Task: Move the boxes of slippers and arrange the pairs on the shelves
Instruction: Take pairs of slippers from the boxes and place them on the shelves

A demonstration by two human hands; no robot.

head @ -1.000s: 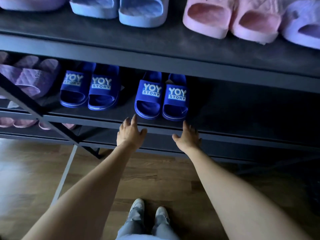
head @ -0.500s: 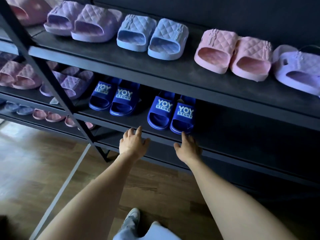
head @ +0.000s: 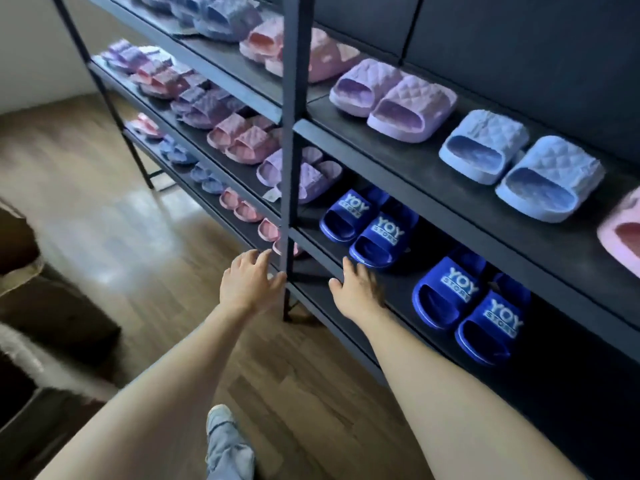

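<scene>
Wood-plank floor [head: 114, 216], dark metal shelves [head: 398, 157], quilted foam slippers [head: 391, 98], left hand [head: 247, 282] and right hand [head: 356, 289] empty, fingers spread

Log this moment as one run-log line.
left hand: open, empty, by upright post | right hand: open, empty, at shelf edge | dark blue slippers: two pairs shelved

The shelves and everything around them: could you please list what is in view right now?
Dark blue slippers: two pairs, marked YOY STORY, lower shelf by the hands.
Light blue slippers: one pair, shelf above.
Lilac slippers: one pair, same shelf, further left.
Pink, lilac and blue slippers: many pairs, far shelves, blurred.
Shelf rack: one, black.
Floor: wood.
Left hand: open, empty.
Right hand: open, empty, at shelf edge.
</scene>
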